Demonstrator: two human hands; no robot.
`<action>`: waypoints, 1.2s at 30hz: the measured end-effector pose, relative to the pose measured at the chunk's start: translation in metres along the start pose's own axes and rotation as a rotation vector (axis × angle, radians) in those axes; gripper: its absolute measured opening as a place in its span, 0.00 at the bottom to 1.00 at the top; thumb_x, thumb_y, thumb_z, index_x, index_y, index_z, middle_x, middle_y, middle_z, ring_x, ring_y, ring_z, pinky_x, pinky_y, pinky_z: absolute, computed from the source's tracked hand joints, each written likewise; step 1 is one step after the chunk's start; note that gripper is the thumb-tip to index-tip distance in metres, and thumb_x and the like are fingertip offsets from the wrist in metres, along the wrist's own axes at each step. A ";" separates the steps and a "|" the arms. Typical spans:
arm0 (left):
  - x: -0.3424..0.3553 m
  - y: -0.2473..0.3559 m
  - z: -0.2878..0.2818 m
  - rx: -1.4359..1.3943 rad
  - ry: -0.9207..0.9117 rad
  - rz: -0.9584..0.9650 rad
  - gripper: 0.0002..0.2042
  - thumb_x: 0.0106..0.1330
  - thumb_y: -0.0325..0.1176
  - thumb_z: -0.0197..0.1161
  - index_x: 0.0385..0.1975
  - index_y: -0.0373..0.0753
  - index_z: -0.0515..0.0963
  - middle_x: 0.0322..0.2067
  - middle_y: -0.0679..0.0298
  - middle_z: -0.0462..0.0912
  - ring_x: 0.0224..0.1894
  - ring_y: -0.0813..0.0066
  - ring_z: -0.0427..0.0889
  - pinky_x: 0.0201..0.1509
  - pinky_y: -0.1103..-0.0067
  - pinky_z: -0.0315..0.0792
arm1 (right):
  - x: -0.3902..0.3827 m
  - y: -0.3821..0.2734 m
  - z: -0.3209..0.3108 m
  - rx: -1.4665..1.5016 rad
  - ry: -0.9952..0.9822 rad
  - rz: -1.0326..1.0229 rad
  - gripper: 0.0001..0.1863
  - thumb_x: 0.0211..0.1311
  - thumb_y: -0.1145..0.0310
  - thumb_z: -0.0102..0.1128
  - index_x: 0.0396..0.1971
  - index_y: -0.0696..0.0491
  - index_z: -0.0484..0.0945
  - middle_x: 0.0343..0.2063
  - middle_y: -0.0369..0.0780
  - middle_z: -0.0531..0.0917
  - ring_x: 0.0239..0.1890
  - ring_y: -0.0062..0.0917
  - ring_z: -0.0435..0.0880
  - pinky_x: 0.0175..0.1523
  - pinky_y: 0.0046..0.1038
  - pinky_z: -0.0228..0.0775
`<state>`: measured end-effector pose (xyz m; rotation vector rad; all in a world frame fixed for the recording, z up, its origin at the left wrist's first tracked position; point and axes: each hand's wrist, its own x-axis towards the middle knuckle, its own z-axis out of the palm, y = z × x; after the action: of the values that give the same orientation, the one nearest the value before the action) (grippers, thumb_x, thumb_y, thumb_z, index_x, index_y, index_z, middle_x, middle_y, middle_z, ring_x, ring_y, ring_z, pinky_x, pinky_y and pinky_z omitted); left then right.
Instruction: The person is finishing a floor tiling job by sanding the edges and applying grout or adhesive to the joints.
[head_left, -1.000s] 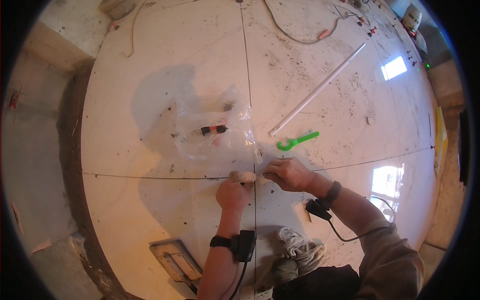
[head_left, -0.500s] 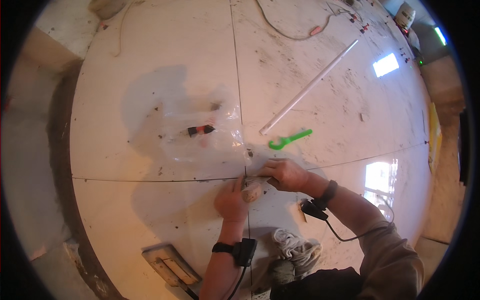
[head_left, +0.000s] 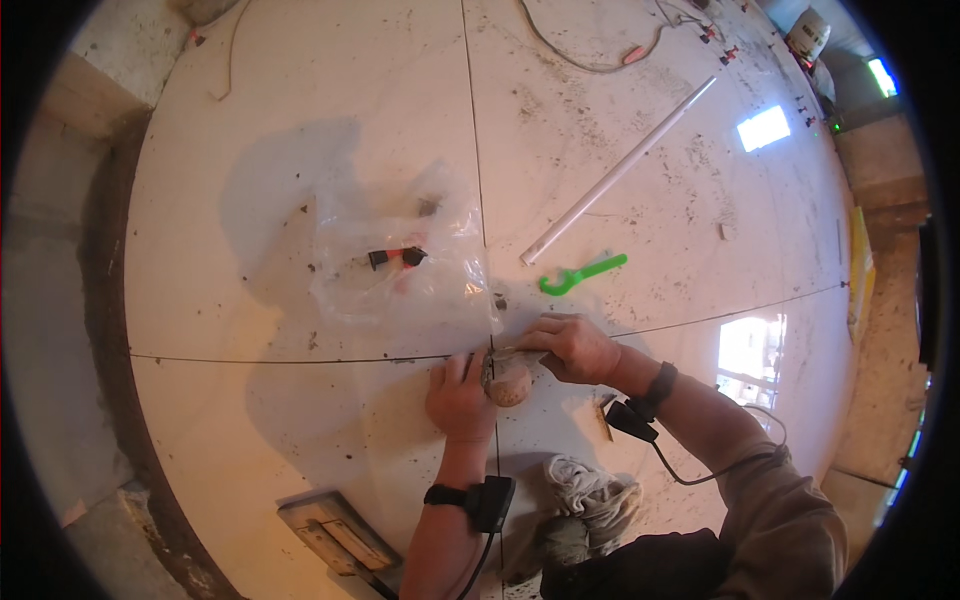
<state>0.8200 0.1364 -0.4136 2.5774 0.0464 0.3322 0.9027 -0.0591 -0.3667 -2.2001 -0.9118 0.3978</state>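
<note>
My left hand [head_left: 460, 405] rests on the pale tiled floor just left of the seam, fingers stretched forward and slightly apart. Beside its thumb side is a rounded tan lump [head_left: 509, 386], its kind unclear. My right hand [head_left: 572, 347] is closed, fingers bent, on a thin greyish flat piece [head_left: 527, 357] that reaches over the lump toward the tile crossing. What the right fingers cover is hidden. Ahead of the right hand lies a green hook-ended wrench [head_left: 585, 275]. A clear plastic bag [head_left: 350, 285] lies ahead of the left hand, with a small black and red piece [head_left: 398, 257] on it.
A long pale rod [head_left: 620, 170] lies aslant ahead on the right. At lower left is a flat float with a wooden handle [head_left: 340, 532]. Rumpled grey cloth [head_left: 590, 490] is close to me. A cable [head_left: 570, 65] curves at the far side; a wall edge [head_left: 120, 300] runs along the left.
More of the rounded tan lump shows between my hands. The view has shifted a little; both hands keep nearly the same place and posture.
</note>
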 end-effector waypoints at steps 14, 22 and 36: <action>0.018 -0.017 0.004 0.008 -0.095 0.186 0.09 0.51 0.35 0.68 0.33 0.45 0.84 0.30 0.67 0.80 0.32 0.63 0.80 0.33 0.70 0.77 | -0.003 0.011 0.009 -0.035 0.015 0.010 0.16 0.46 0.76 0.66 0.39 0.50 0.81 0.32 0.40 0.79 0.36 0.41 0.81 0.41 0.39 0.75; 0.025 -0.015 -0.006 -0.035 -0.148 0.232 0.07 0.52 0.28 0.64 0.31 0.43 0.84 0.28 0.67 0.80 0.31 0.66 0.80 0.31 0.71 0.76 | -0.007 0.006 0.010 -0.052 0.015 0.061 0.23 0.43 0.76 0.64 0.45 0.46 0.81 0.34 0.38 0.81 0.37 0.39 0.82 0.39 0.37 0.77; 0.024 -0.024 -0.004 -0.052 -0.174 0.305 0.11 0.50 0.28 0.64 0.35 0.45 0.85 0.31 0.63 0.83 0.31 0.58 0.82 0.32 0.68 0.77 | -0.004 -0.004 0.008 -0.059 0.080 0.054 0.21 0.46 0.73 0.65 0.45 0.46 0.81 0.34 0.36 0.80 0.36 0.35 0.82 0.36 0.35 0.77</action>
<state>0.8429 0.1613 -0.4170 2.5501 -0.4161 0.2140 0.8936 -0.0562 -0.3697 -2.2811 -0.8322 0.3089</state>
